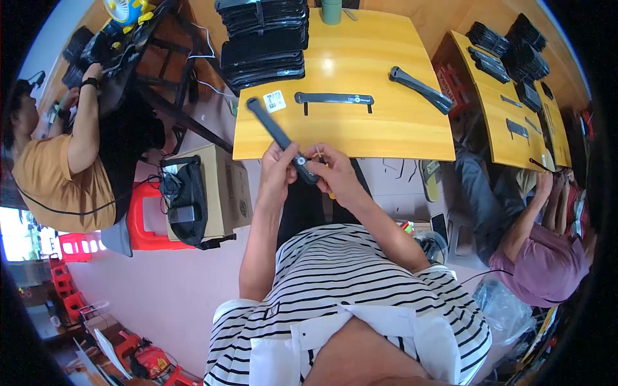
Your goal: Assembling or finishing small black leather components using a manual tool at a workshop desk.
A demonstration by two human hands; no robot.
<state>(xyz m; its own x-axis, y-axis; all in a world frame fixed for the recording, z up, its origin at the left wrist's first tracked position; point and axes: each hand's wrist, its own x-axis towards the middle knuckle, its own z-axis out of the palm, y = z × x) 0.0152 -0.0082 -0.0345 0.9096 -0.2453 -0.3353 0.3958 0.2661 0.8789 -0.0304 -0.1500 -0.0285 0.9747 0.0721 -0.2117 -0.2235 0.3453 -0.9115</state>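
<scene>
I hold a long black strap-like part (pixel 273 128) with both hands just in front of the near edge of a yellow wooden table (pixel 386 138). My left hand (pixel 278 168) grips it near its lower end, and my right hand (pixel 329 170) pinches the lower end at a small round metal fitting (pixel 300 159). The strap's free end points up and left over the table's corner. Two more black straps lie flat on the table, one (pixel 333 99) at the middle and one (pixel 421 90) to the right.
A tall stack of black parts (pixel 264 42) and a green cup (pixel 331 11) stand at the table's far side. A cardboard box (pixel 232 190) with a black bag sits left of me, beside a red stool (pixel 145 225). Other people work at left and right.
</scene>
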